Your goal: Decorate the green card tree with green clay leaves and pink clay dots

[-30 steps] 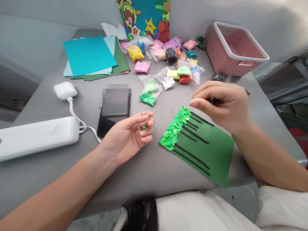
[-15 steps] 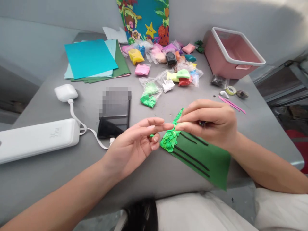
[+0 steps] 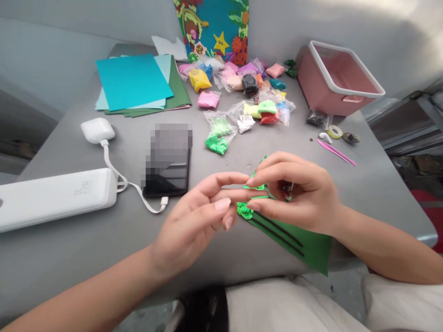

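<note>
Palm facing up, my left hand (image 3: 199,216) reaches in from the left with its index and middle fingers stretched out and the others curled. A thin strip of green clay (image 3: 259,197) lies along its fingertip. My right hand (image 3: 297,191) is closed around that fingertip, thumb below and fingers above, touching the clay. Beneath both hands is a dark green sheet (image 3: 313,249) with black clay lines (image 3: 280,233). Small bright green clay pieces (image 3: 245,211) cover its left corner, mostly hidden by my hands.
Bagged coloured clay (image 3: 221,136) lies beyond my hands, before an undersea picture (image 3: 221,27). A pink bin (image 3: 332,87) and pink tools (image 3: 335,152) sit at right. Coloured sheets (image 3: 133,85), a phone (image 3: 168,175) and a white power bank (image 3: 58,198) are at left.
My right hand has closed over my left fingertip, and a green strip now shows there. My left thumb has moved across toward its fingers. The view has shifted slightly.
</note>
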`<state>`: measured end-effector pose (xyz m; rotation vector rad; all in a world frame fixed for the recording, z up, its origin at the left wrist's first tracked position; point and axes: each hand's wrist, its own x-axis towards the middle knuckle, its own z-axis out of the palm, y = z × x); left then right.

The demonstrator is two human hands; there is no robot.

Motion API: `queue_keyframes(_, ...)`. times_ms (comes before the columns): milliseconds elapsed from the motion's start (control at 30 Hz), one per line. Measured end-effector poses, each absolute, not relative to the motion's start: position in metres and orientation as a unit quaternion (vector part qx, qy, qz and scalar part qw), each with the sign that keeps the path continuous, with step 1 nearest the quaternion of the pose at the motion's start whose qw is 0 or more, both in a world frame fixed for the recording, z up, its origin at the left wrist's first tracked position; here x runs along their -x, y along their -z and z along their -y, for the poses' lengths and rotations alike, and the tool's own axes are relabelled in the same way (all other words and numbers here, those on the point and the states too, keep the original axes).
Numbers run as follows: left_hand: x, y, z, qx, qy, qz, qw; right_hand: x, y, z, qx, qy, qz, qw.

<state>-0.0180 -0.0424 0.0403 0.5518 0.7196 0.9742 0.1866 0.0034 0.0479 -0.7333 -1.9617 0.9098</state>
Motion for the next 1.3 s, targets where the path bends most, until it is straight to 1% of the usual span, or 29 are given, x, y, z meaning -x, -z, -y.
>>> queue_keyframes(133,0.02,-0.041,0.055,-0.337,-0.493,-0.328,0.732,-0.186,-0.053,0.0,0.296,-0.409,0.77,0.39)
queue_keyframes(267,0.021,-0.044,0.061,-0.356,-0.498,-0.316,0.725,-0.186,-0.057,0.004,0.286,-0.464,0.759,0.356)
queue_keyframes(433,0.016,-0.048,0.047,-0.295,-0.479,-0.352,0.748,-0.186,-0.055,0.001,0.318,-0.51,0.736,0.311)
queue_keyframes(533,0.015,-0.046,0.039,-0.247,-0.455,-0.385,0.764,-0.19,-0.055,-0.002,0.328,-0.517,0.746,0.261)
queue_keyframes(600,0.015,-0.044,0.036,-0.215,-0.467,-0.409,0.753,-0.193,-0.055,-0.003,0.333,-0.511,0.761,0.221)
queue_keyframes(667,0.014,-0.043,0.034,-0.187,-0.484,-0.43,0.738,-0.195,-0.055,-0.003,0.338,-0.486,0.781,0.199)
queue_keyframes(733,0.014,-0.043,0.032,-0.168,-0.489,-0.446,0.73,-0.197,-0.052,-0.005,0.351,-0.422,0.808,0.215)
queue_keyframes(833,0.013,-0.043,0.029,-0.15,-0.48,-0.467,0.728,-0.201,-0.049,-0.013,0.357,-0.243,0.859,0.274)
queue_keyframes(867,0.012,-0.044,0.029,-0.146,-0.476,-0.472,0.728,-0.202,-0.048,-0.016,0.348,-0.18,0.876,0.281)
queue_keyframes(900,0.013,-0.043,0.029,-0.144,-0.472,-0.475,0.728,-0.205,-0.049,-0.02,0.333,-0.128,0.892,0.279)
queue_keyframes(967,0.014,-0.042,0.03,-0.148,-0.466,-0.474,0.733,-0.21,-0.051,-0.025,0.297,-0.068,0.919,0.251)
queue_keyframes(1067,0.015,-0.039,0.032,-0.161,-0.464,-0.463,0.738,-0.216,-0.056,-0.029,0.256,-0.048,0.942,0.21)
queue_keyframes(1300,0.014,-0.035,0.033,-0.171,-0.458,-0.464,0.738,-0.213,-0.052,-0.024,0.245,-0.039,0.95,0.187)
